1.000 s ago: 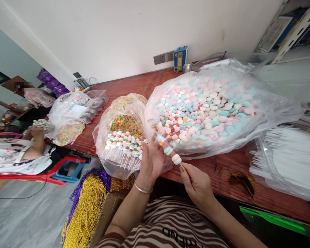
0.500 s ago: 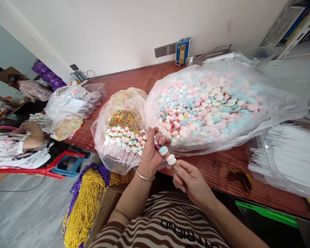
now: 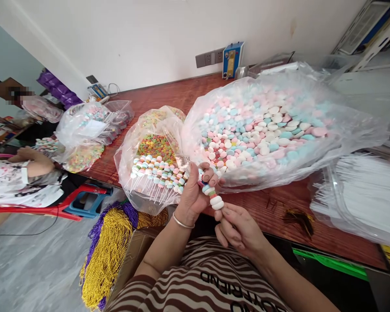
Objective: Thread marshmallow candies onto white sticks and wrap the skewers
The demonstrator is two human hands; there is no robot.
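A candy skewer (image 3: 216, 201), stacked with round white, pale blue and coloured pieces, slants between my two hands. My right hand (image 3: 240, 227) is closed in a pinch at its lower end, just under the white pieces. Curled fingers of my left hand (image 3: 196, 190) close around the upper end, where a small blue and red bit shows between them; the rest there is hidden. Just left of that hand, several finished candy skewers (image 3: 160, 170) lie with white sticks on a clear bag (image 3: 125, 182). Behind my hands is a big clear bag of pastel candies (image 3: 263, 130).
White sticks (image 3: 360, 190) lie in plastic at the right. Gold twist ties (image 3: 299, 220) rest on the red-brown table (image 3: 263, 203). Bead strings (image 3: 108, 260) hang over a cardboard box (image 3: 133, 255) at lower left. A co-worker's arm (image 3: 39, 162) is at far left.
The skewer's upper end now sits closer in my left fingers, which have shifted slightly right. My right hand keeps its pinch at the lower end. The view has tilted slightly.
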